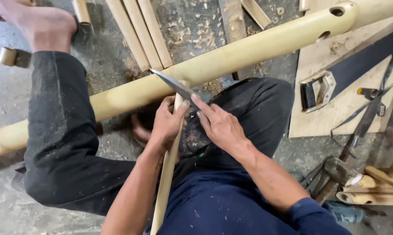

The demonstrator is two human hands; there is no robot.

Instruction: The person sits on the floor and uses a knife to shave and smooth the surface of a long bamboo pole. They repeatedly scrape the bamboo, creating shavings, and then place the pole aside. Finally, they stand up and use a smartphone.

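Observation:
My left hand [166, 124] grips a thin bamboo strip [167, 174] that runs from my lap up to the thick bamboo pole [231, 56]. In my right hand [218, 124] I hold a knife, and its grey blade [172, 84] lies slanted across the strip's upper end, point toward the upper left. The pole crosses the view from lower left to upper right and has two holes near its right end. My legs in dark trousers are folded under it, one bare foot [40, 24] at the top left.
Several split bamboo slats [138, 30] lie on the concrete floor beyond the pole, among wood chips. At the right a plywood board [335, 113] carries a handsaw [322, 89]. A hammer [353, 148], metal tongs and short bamboo pieces [370, 187] lie at the lower right.

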